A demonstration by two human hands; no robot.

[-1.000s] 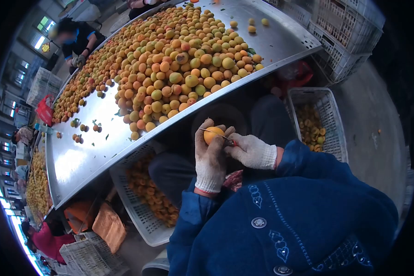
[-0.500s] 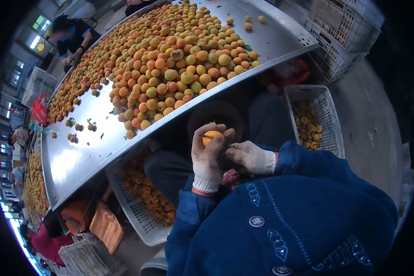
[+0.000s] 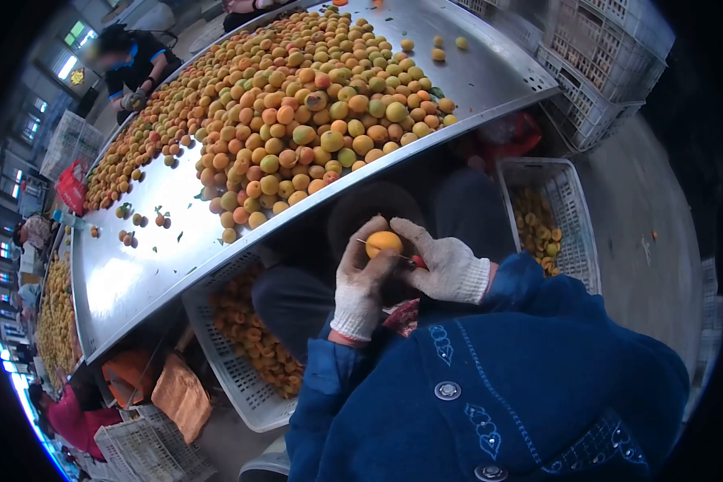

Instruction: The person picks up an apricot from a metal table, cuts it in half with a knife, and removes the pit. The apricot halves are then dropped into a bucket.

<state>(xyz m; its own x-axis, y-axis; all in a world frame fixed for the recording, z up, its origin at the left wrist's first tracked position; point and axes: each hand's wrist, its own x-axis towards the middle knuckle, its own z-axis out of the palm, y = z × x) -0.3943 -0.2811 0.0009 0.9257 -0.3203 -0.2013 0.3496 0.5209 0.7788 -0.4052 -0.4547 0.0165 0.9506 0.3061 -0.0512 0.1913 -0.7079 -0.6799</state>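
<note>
In front of my lap, my left hand (image 3: pixel 361 281), in a soiled white glove, is closed around a yellow-orange apricot (image 3: pixel 384 243). Close against it, my right hand (image 3: pixel 448 265), gloved too, grips a small knife with a red handle (image 3: pixel 418 261). A thin dark line, which looks like the blade, shows at the apricot's sides. The fingertips partly hide both fruit and knife. Beyond my hands, a large heap of whole apricots (image 3: pixel 289 120) covers much of a metal table (image 3: pixel 120 273).
A white crate (image 3: pixel 269 414) at my left holds apricot halves; another crate (image 3: pixel 582 233) with cut fruit stands at my right. Stacked crates (image 3: pixel 594 72) rise at the far right. A co-worker (image 3: pixel 132 68) sits across the table. An orange cloth (image 3: pixel 181 398) hangs at lower left.
My right hand has turned and opened away from the left, its fingers now at the apricot's right side. The apricot sits more exposed, and the red handle has come into view.
</note>
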